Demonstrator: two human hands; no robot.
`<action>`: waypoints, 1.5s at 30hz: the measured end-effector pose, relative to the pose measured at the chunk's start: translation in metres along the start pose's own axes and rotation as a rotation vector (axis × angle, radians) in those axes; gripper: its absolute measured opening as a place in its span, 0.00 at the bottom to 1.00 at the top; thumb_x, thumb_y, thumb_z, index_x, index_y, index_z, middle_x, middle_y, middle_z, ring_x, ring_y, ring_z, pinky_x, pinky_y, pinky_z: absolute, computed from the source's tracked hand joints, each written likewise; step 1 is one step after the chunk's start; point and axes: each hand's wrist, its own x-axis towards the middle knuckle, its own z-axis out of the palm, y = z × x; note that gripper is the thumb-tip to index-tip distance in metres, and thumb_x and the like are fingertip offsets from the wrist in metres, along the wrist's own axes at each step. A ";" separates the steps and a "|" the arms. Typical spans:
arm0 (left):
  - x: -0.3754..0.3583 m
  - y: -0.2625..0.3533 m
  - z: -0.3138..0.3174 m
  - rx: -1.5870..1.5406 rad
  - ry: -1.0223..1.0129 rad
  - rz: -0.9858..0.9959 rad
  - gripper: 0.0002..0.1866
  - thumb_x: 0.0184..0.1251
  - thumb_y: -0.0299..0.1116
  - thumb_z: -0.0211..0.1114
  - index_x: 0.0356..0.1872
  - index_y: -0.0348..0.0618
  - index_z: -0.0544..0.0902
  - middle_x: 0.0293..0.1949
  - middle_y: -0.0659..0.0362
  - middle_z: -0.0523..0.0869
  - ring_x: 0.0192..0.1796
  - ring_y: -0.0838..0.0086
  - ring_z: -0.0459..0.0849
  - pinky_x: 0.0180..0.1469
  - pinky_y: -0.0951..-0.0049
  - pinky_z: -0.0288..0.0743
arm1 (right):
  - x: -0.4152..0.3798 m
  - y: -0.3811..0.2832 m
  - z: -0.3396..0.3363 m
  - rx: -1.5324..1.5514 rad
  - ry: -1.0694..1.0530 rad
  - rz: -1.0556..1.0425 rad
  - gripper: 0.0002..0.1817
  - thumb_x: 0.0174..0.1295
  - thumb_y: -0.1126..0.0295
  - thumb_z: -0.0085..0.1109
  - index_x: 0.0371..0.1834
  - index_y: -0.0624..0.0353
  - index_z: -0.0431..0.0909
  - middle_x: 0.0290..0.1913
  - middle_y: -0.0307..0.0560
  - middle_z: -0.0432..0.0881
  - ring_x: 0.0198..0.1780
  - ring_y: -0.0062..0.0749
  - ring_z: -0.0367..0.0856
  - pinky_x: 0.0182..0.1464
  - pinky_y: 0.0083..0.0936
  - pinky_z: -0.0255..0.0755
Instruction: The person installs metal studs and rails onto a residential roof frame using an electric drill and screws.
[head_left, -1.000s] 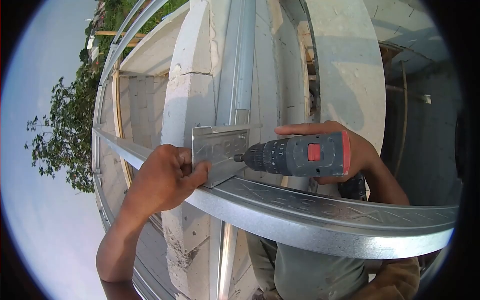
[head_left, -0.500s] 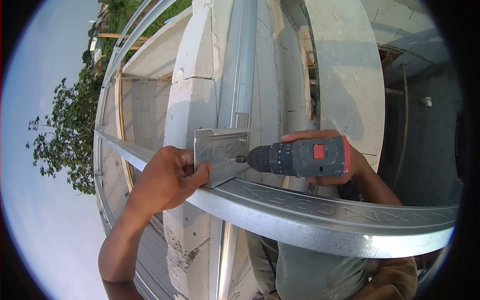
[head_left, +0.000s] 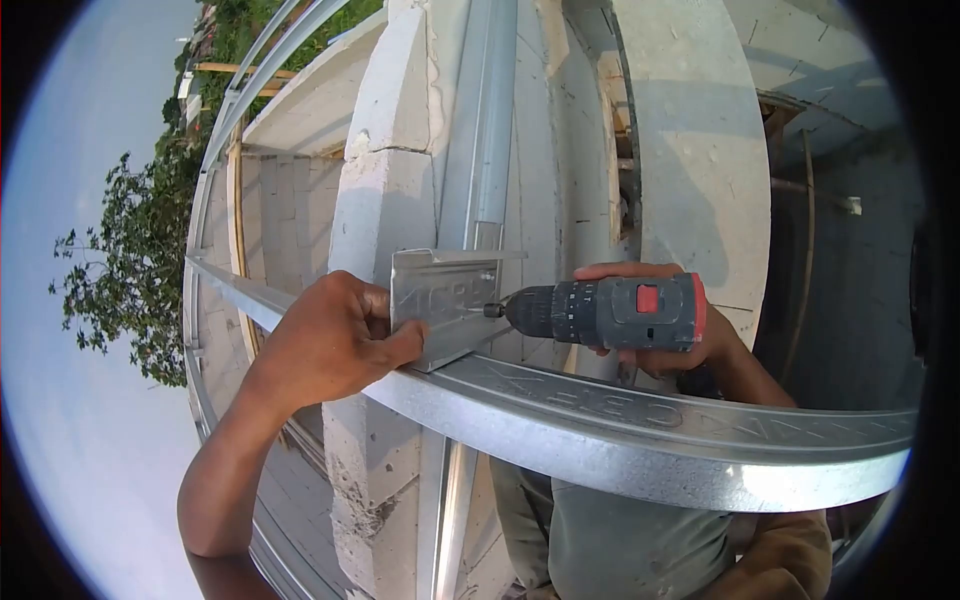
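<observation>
My left hand pinches the edge of a short galvanized steel bracket, thumb on its near face and fingers behind. The bracket stands upright against a long silver metal channel that curves across the view. In my right hand is a black and grey cordless drill with a red switch, held level and pointing left. Its bit tip reaches toward the bracket's face; a screw appears to be at the tip, too small to make out well. The drill's handle and trigger are hidden below its body.
A pale block wall runs beneath the bracket, with another metal channel lying along its top. More thin metal rails curve at the left. A concrete slab lies on the right, with a dark drop beyond it. A leafy tree stands far left.
The drill has shifted slightly right, its chuck a little farther from the bracket. My left hand keeps its hold on the bracket, and the left forearm has moved a little left.
</observation>
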 end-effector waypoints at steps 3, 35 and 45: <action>0.007 0.004 -0.005 0.016 0.041 0.055 0.23 0.62 0.40 0.74 0.13 0.38 0.78 0.08 0.65 0.70 0.13 0.83 0.64 0.17 0.72 0.54 | 0.001 -0.002 0.000 -0.034 -0.001 -0.021 0.39 0.46 0.78 0.69 0.68 0.62 0.72 0.55 0.51 0.84 0.55 0.31 0.83 0.61 0.28 0.73; 0.032 -0.014 0.034 -0.330 0.455 0.696 0.28 0.70 0.53 0.54 0.39 0.32 0.86 0.27 0.52 0.81 0.34 0.66 0.74 0.39 0.65 0.67 | 0.001 -0.006 0.005 -0.139 0.035 -0.055 0.40 0.46 0.76 0.72 0.68 0.59 0.72 0.54 0.48 0.84 0.53 0.30 0.82 0.60 0.30 0.74; 0.030 -0.011 0.037 -0.325 0.528 0.656 0.29 0.72 0.51 0.48 0.38 0.31 0.85 0.27 0.50 0.79 0.32 0.63 0.72 0.37 0.64 0.66 | -0.005 -0.012 0.012 -0.349 0.335 -0.101 0.36 0.38 0.66 0.83 0.55 0.61 0.77 0.43 0.44 0.85 0.45 0.30 0.84 0.53 0.28 0.78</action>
